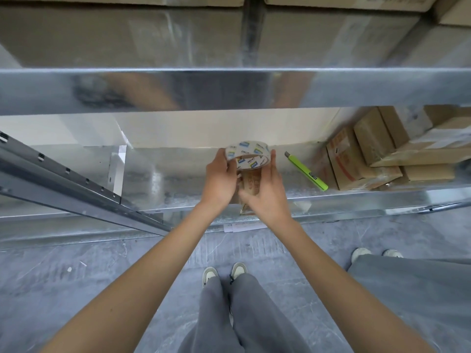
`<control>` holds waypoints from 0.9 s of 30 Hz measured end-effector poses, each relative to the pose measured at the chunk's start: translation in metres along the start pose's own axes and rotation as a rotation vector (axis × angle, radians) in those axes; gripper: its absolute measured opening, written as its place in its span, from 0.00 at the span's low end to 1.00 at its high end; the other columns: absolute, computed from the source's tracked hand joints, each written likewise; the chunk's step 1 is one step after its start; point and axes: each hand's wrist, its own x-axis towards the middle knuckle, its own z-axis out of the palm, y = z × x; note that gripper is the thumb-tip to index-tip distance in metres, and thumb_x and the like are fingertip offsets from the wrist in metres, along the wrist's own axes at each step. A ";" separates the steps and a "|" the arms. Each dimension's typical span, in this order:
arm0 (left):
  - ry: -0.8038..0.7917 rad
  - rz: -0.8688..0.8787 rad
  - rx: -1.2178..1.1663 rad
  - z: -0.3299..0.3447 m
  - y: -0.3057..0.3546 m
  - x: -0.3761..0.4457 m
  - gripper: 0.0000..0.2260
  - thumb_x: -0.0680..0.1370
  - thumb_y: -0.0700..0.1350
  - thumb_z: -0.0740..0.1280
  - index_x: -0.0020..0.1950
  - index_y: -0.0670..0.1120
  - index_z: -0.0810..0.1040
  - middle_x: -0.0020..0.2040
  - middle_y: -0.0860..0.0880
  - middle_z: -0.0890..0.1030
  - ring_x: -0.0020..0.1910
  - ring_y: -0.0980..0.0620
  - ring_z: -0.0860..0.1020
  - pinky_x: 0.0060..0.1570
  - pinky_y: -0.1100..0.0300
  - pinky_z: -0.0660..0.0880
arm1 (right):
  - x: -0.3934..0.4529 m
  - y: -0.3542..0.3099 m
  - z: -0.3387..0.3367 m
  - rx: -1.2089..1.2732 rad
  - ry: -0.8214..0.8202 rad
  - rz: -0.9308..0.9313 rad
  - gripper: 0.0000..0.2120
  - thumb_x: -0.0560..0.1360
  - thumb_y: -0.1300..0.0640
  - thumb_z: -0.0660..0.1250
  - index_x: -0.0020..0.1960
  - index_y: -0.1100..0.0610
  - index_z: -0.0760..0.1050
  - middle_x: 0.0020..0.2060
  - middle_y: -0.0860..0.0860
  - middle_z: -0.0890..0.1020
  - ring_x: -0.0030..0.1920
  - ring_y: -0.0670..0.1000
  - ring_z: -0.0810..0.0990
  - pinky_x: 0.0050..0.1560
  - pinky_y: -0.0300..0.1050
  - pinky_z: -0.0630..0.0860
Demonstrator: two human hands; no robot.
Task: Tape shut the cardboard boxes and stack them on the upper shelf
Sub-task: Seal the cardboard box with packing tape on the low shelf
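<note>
Head view: both hands, left hand point(220, 180) and right hand point(265, 193), curl round clear printed tape roll point(247, 155); light, rigid ring, grip outer rim over small brown cardboard box point(251, 186).

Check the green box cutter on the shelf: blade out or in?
Cannot tell. The green box cutter lies flat on the shelf; its dark metal tip is too small to judge.

I see green box cutter point(307, 172) lying flat on metal shelf deck, blade end pointing away, just left of where deck fills up at rt. Dark slotted steel upright point(76, 182) runs diag across left side. Grey concrete floor point(76, 289) below, scuffed, w/ small white specks. White paper label point(242, 227) at shelf's front lip. Second person's grey trouser leg point(413, 289) and pale shoes point(360, 253) at far rt.
</note>
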 end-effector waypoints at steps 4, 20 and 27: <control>-0.019 0.017 0.051 -0.005 0.001 -0.001 0.08 0.81 0.38 0.56 0.56 0.43 0.72 0.50 0.49 0.79 0.48 0.48 0.82 0.48 0.51 0.81 | -0.002 0.001 0.001 0.007 -0.004 -0.029 0.46 0.72 0.49 0.69 0.79 0.59 0.45 0.79 0.54 0.42 0.77 0.55 0.55 0.64 0.51 0.72; 0.105 -0.347 -0.313 -0.010 -0.059 0.006 0.11 0.82 0.32 0.51 0.57 0.39 0.70 0.54 0.39 0.77 0.55 0.37 0.79 0.35 0.64 0.80 | 0.000 -0.007 -0.003 -0.345 -0.082 -0.022 0.40 0.78 0.45 0.58 0.79 0.60 0.42 0.79 0.53 0.43 0.78 0.54 0.39 0.74 0.65 0.44; 0.095 -0.341 -0.307 -0.012 -0.063 0.008 0.11 0.84 0.36 0.51 0.61 0.38 0.71 0.54 0.39 0.78 0.54 0.36 0.80 0.38 0.61 0.80 | -0.003 -0.018 -0.005 -0.463 -0.111 -0.167 0.31 0.79 0.54 0.54 0.80 0.52 0.47 0.79 0.45 0.51 0.79 0.49 0.41 0.72 0.71 0.48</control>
